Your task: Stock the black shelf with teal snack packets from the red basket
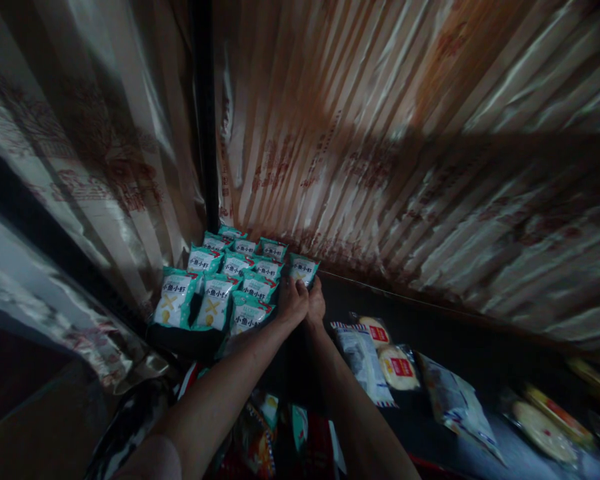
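Both my hands are together at the right end of a group of small snack bags, teal and white. My left hand (pixel 295 301) and my right hand (pixel 316 303) close around the lower part of one snack bag (pixel 303 268), which stands upright by the back curtain. My fingertips are partly hidden behind the hands and the bag. To the left, several matching snack bags (pixel 215 301) stand in rows, reaching back into the corner. The front one (pixel 247 315) is closest to my left forearm.
Dark shelf (pixel 343 297) lies under the goods. To the right are a silver-blue bag (pixel 363 360), round packaged cakes (pixel 399 367) and another bag (pixel 457 400). Printed curtains (pixel 290 160) hang behind and at left, with a black post (pixel 207 133) in the corner. More packets (pixel 255 433) are below my forearms.
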`<state>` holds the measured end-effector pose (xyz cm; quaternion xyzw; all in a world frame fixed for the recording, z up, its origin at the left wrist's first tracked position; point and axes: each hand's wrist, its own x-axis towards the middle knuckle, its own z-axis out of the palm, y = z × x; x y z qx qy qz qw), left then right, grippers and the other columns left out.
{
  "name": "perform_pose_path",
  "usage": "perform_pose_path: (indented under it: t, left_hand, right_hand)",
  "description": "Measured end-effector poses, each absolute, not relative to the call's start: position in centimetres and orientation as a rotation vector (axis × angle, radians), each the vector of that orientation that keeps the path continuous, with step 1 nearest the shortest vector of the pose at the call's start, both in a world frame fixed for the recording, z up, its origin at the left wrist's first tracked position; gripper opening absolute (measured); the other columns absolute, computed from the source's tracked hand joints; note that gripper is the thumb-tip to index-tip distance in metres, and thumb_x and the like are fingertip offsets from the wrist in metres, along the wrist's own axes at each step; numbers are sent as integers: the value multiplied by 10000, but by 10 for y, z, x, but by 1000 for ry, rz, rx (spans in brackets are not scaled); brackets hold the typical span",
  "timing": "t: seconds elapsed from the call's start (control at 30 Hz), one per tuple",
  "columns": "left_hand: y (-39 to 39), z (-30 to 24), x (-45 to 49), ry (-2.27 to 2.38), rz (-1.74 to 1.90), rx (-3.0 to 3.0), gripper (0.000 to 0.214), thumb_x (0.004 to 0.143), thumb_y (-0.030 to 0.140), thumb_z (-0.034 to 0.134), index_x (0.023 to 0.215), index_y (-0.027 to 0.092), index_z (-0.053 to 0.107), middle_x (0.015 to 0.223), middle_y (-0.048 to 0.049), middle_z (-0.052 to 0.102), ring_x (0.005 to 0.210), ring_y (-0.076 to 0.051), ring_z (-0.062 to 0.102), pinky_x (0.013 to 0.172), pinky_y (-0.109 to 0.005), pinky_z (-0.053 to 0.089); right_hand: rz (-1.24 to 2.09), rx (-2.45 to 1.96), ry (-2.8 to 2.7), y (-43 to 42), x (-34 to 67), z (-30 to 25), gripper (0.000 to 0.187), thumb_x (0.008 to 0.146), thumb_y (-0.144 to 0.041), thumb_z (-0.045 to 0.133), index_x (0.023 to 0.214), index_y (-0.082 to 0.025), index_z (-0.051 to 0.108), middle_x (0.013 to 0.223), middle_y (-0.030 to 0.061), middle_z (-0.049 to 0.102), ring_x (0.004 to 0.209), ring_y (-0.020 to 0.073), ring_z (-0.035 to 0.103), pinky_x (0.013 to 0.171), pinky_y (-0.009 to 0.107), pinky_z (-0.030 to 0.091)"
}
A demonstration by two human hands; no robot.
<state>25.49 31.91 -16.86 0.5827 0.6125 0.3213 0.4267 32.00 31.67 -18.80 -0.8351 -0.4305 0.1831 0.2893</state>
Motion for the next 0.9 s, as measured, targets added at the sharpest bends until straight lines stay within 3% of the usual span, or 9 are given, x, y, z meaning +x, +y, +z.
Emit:
perform_pose_path:
  t: [0.13,0.37,0.57,0.8,0.9]
  left_hand:
    - [326,-167,254,1539,842,1444,421,914,301,357,1263,124,512,1334,-157,524,1252,-235,475,1077,-325,334]
    - [331,-167,250,1595,854,1454,442,913,268,357,1282,62,486,1330,-210,510,1236,-264,488,1072,-354,347]
    - [330,-171,255,1614,883,1472,422,917,279,351,1285,128,492,1328,-162,520,1242,-251,480,1073,-362,352]
    - [332,-171,256,1599,865,1451,473,898,207,349,1319,9,436,1394,-235,424,1291,-266,432,1085,-324,329]
    - [333,-174,258,1592,850,1458,490,872,177,381,1343,47,416,1434,-202,387,1319,-252,399,1100,-316,316]
  right_hand:
    - [509,-2210,-1161,324,319,-186,623,882,-410,398,1440,-166,264,1198,121,619,1074,232,595,892,344,441]
    - [563,-2112,-1195,330,316,-192,581,871,-406,419,1409,-203,335,1135,83,655,990,204,625,823,295,463]
    - [525,-2103,-1142,330,320,-197,604,860,-420,434,1408,-186,335,1175,98,641,1017,207,617,854,304,461]
    - [604,-1978,-1115,330,322,-201,638,806,-384,498,1385,-147,373,1239,113,610,1090,203,591,930,293,438]
    - [619,-1971,-1107,325,321,-200,656,793,-368,497,1391,-133,365,1242,124,607,1089,216,593,927,299,443]
